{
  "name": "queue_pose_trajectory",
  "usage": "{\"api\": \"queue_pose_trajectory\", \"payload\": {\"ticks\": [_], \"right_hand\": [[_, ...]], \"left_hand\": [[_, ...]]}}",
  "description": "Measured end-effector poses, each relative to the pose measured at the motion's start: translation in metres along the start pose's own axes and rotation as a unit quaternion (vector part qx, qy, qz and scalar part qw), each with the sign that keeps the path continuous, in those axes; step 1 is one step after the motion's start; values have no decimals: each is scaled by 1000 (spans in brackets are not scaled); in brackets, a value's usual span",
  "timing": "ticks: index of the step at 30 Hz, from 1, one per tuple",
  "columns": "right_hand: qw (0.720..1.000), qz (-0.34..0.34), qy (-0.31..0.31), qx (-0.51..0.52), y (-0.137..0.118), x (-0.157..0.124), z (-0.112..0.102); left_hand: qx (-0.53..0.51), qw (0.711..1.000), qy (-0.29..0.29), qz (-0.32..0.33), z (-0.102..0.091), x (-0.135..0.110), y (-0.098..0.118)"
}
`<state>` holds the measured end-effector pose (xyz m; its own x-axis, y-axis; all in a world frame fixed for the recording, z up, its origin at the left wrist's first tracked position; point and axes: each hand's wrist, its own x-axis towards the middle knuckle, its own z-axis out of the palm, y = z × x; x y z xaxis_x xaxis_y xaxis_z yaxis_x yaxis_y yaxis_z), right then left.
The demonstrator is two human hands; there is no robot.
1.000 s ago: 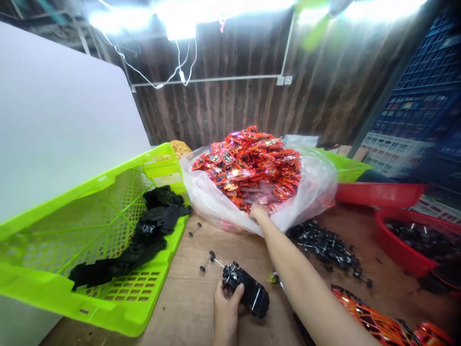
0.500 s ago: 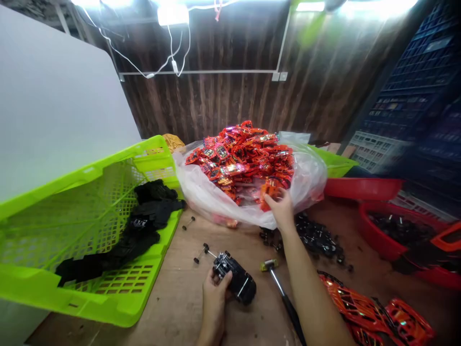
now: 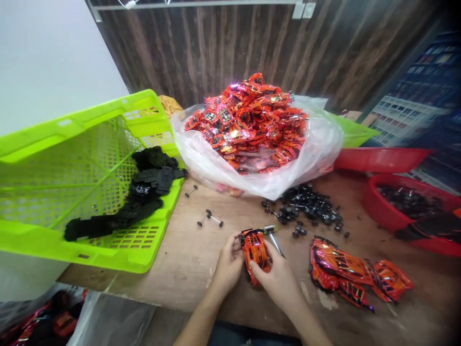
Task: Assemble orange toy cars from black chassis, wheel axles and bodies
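Close to the table's front edge, an orange toy car [image 3: 256, 254] with dark stripes is held between my two hands. My left hand [image 3: 227, 263] grips its left side, fingers curled round the far end. On the other side my right hand [image 3: 279, 274] has its thumb on top of the shell. The car's underside is hidden from me; some black shows along its left edge. Just behind it lies a small hammer [image 3: 274, 241], its handle partly covered by my right hand. Loose wheel axles [image 3: 210, 218] rest on the wooden table beyond my left hand.
A plastic bag [image 3: 230, 180] heaped with orange car shells [image 3: 248, 125] stands behind. Left is a tilted green crate [image 3: 140, 259] with black chassis [image 3: 149, 187]. To the right are piled black wheels [image 3: 309, 206], several orange cars [image 3: 345, 269] and a red tub [image 3: 374, 211].
My right hand has come back from the bag with an orange shell, now at my left hand, where the black chassis was. Both hands have closed on it. The view has tipped downward.
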<state>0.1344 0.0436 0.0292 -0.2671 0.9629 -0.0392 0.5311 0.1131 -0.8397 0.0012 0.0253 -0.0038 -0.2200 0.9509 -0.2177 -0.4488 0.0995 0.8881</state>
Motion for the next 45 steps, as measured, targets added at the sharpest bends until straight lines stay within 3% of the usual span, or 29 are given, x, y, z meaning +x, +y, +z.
{"api": "queue_pose_trajectory", "payload": {"ticks": [8, 14, 17, 20, 22, 25, 29, 32, 37, 42, 45], "right_hand": [[998, -11, -6, -55, 5, -3, -3], [995, -10, 42, -86, 16, -7, 1], [999, -34, -21, 29, 18, -5, -8], [971, -20, -101, 216, 17, -1, -18], [953, -7, -94, 289, 16, 1, -21], [949, -16, -76, 307, 12, 1, -19], [967, -35, -81, 237, 5, 1, -19], [992, -64, -70, 82, 1, 1, -19], [970, -192, -74, -130, 3, -3, -9], [981, -154, -67, -94, 24, -7, -9], [984, -165, -40, -61, 35, -11, -8]], "left_hand": [[32, 999, -19, 28, 1, -5, -4], [25, 999, -20, 32, 10, -11, 3], [47, 998, -35, 35, 15, -14, 11], [67, 996, -52, 17, 15, -17, 17], [73, 996, -59, 7, 15, -21, 17], [67, 997, -46, 8, 15, -27, 14], [13, 998, -23, 61, 11, -29, 11], [52, 996, 4, 77, -1, -22, 10], [184, 982, 10, 44, -17, -9, 6], [173, 985, -13, 22, -11, -9, 6], [178, 983, -35, 17, -10, -11, 6]]}}
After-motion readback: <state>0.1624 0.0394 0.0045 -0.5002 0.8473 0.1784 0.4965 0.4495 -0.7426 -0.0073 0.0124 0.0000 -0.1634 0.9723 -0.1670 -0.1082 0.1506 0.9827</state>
